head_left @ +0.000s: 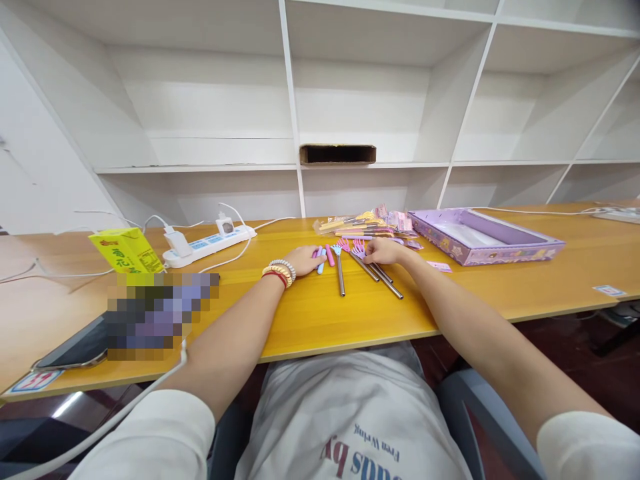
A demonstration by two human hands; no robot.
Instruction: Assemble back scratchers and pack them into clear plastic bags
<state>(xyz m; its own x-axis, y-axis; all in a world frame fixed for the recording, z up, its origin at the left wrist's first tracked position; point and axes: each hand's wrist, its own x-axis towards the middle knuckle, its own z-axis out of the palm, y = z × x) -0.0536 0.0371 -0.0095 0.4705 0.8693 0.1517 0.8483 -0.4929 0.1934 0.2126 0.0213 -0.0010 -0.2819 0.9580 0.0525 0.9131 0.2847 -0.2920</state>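
My left hand, with beaded bracelets at its wrist, has its fingertips on short pink and blue sticks on the yellow table. Another short pink stick lies just right of them. My right hand is bent over the heads of several small hand-shaped pieces with metal rods; its fingertips touch a purple one. A blue hand-shaped piece on a metal rod lies between my hands, with a pink one beside it.
Behind my hands lies a pile of wrapped items. A purple open box is at the right. At the left are a power strip, a yellow-green packet and a tablet. White shelves stand behind the table.
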